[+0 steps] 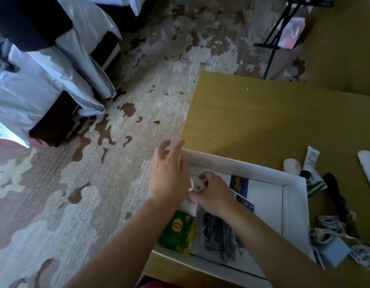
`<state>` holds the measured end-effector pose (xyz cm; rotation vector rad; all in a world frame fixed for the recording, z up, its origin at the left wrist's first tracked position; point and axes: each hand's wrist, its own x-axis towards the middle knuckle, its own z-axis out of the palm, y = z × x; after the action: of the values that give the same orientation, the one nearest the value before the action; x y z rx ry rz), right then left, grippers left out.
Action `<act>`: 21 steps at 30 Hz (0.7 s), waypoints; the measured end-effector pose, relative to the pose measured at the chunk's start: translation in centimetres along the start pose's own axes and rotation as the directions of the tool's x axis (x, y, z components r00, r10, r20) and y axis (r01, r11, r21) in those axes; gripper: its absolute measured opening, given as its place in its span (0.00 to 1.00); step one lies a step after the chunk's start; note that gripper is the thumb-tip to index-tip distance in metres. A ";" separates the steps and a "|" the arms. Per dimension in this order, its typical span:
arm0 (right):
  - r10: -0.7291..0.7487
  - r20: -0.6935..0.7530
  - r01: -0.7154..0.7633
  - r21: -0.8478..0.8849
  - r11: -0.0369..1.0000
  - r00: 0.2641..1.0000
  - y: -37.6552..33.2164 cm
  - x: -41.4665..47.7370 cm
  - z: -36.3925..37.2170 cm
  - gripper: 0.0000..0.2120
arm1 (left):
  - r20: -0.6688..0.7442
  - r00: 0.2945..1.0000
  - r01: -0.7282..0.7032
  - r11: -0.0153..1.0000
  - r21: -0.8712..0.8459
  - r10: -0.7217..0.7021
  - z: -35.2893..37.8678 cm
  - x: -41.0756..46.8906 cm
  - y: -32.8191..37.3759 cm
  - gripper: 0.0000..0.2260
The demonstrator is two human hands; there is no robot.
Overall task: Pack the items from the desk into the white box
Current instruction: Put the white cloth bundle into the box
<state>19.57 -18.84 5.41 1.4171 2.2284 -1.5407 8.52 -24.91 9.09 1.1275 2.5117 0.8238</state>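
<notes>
Carpet [96, 183], pale and mottled with brown patches, fills the left of the frame; white bedding [34, 84] hangs at upper left. At lower centre my left hand [169, 175] hovers over the near-left corner of the shallow white cardboard box [294, 204], fingers spread, nothing in it; I judge it is steadying the placement. Just right of it my right hand [211, 194] is curled round a small pale crumpled item [195, 183], soft-looking, identity unclear, held low inside the box, probably to tuck it into the corner. Below the hands, in the box: a glossy green and yellow tea packet [178, 231], a dark plaid bundle of cloth [219, 235], flat printed paper [263, 200] lining the floor. Box sits on the matte yellow-brown desk [263, 121]. Unpacked, lower right on the desk: white oval pebble-like object [292, 165], white squeeze tube [310, 161], black comb [338, 200], coiled white cable [329, 225] with pale blue charger block [334, 250].
</notes>
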 end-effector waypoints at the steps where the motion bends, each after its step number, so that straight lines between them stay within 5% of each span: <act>1: 0.001 -0.009 -0.001 0.038 0.999 1.000 0.1 -0.3 -0.8 0.31 | -0.006 0.999 -0.042 0.999 -0.003 0.042 0.1 0.2 1.1 0.18; 5: -0.001 -0.073 0.009 0.112 0.994 0.997 1.4 -1.6 -4.5 0.26 | 0.068 0.969 -0.235 0.971 -0.045 0.237 1.4 1.4 5.9 0.16; 9: 0.059 -0.259 0.029 0.326 0.945 0.964 4.1 -3.4 -8.8 0.10 | 0.211 0.901 -0.375 0.925 -0.065 0.380 4.3 2.1 10.5 0.16; 11: 0.098 -0.377 0.053 0.370 0.928 0.921 5.8 -4.3 -11.5 0.04 | 0.274 0.866 -0.415 0.907 -0.071 0.417 6.1 2.3 12.6 0.16; 16: 0.315 -0.595 0.122 0.579 0.806 0.739 11.3 -6.5 -16.6 0.11 | 0.438 0.760 -0.485 0.867 -0.112 0.481 12.1 2.9 17.1 0.15; 18: 0.466 -0.584 0.040 0.651 0.758 0.665 14.1 -6.3 -17.8 0.08 | 0.530 0.724 -0.475 0.876 -0.082 0.442 15.2 3.7 18.8 0.16; 21: 0.649 -0.317 -0.255 0.734 0.630 0.691 17.8 -4.3 -18.1 0.11 | 0.651 0.696 -0.354 0.934 -0.055 0.303 19.6 4.9 20.7 0.13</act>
<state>42.15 -6.42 4.22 2.7089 1.2340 -1.9227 26.54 -2.55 5.59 1.5891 1.7861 0.3053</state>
